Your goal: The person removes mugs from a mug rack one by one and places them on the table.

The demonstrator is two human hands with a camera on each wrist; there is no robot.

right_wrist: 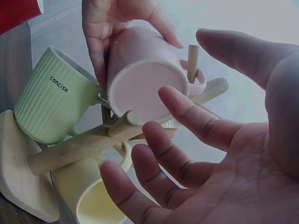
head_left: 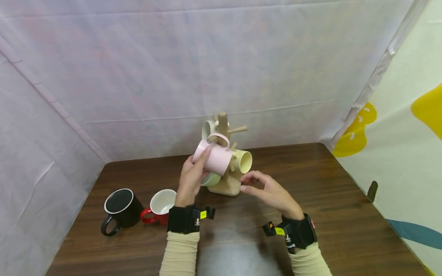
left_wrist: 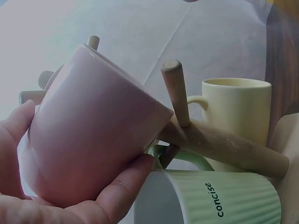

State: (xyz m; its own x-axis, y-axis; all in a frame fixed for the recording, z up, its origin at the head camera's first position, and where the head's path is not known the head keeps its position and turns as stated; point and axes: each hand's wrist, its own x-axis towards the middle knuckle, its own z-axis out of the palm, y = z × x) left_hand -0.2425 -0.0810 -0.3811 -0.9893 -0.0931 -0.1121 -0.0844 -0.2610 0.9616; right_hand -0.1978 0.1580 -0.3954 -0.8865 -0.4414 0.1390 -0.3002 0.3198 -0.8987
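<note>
Creased sleeve (head_left: 179,255) | left hand (head_left: 190,177) grips smooth pink mug (head_left: 219,159) | probably ceramic

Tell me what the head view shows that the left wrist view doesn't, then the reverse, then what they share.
Only the head view shows the black mug with a pale rim, the red mug with a white interior and the beige fabric sleeves.

Only the left wrist view shows the black lettering "concise" legibly, on the ribbed pale green mug.

Both show the left hand holding the pale pink cylindrical mug, the pale yellow mug, part of that green mug, and the wooden peg rack.
</note>
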